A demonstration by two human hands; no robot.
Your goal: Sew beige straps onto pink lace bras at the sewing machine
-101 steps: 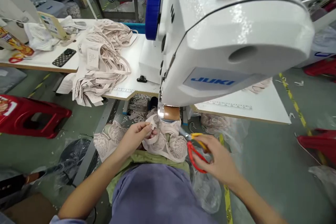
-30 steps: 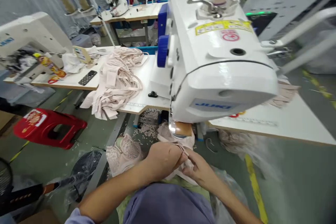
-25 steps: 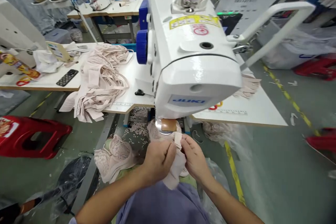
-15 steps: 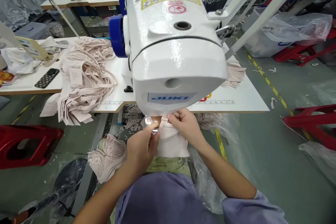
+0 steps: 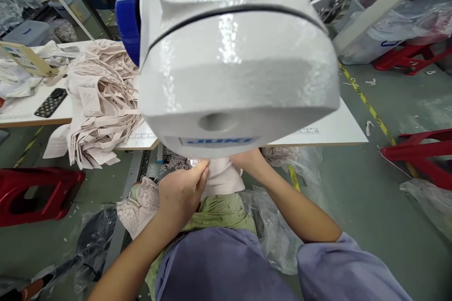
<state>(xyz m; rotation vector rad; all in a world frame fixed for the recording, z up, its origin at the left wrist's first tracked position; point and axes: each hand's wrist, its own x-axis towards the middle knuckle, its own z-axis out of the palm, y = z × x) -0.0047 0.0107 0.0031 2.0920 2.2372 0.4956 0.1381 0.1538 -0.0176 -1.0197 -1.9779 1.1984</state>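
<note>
Hanging lapward, pale fabric (image 5: pixel 224 179), long-axis unclear; left fingers (image 5: pixel 202 169) pinching it, right hand's (image 5: pixel 251 162) hidden.

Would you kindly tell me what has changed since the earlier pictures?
The right hand has let go of the scissors, now out of sight, and moved to the pale cloth, partly hidden. The left hand pinches that cloth, brought forward under the sewing machine. The phone and strap pile stay put.

The sewing machine (image 5: pixel 236 75) overhangs the right hand (image 5: pixel 249 161), blocking upward passage.
</note>
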